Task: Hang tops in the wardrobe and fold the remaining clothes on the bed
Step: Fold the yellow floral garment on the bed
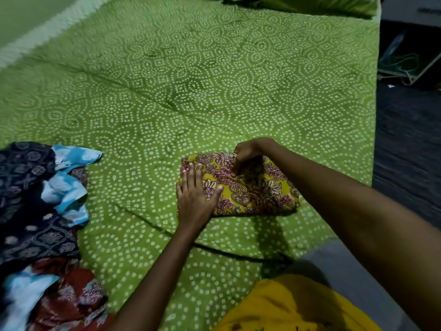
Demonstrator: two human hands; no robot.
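Observation:
A folded yellow garment with a maroon floral print (253, 189) lies on the green patterned bed sheet (191, 91), right of centre. My left hand (195, 194) presses flat on the garment's left end, fingers straight. My right hand (245, 155) is at the garment's far edge, its fingers curled down and pinching the cloth there.
A heap of unfolded clothes lies at the left: a dark navy printed piece (26, 201), a blue and white piece (69, 185) and a red floral piece (66, 297). The bed's right edge drops to a dark floor (408, 144). Green pillows (310, 3) lie at the far end.

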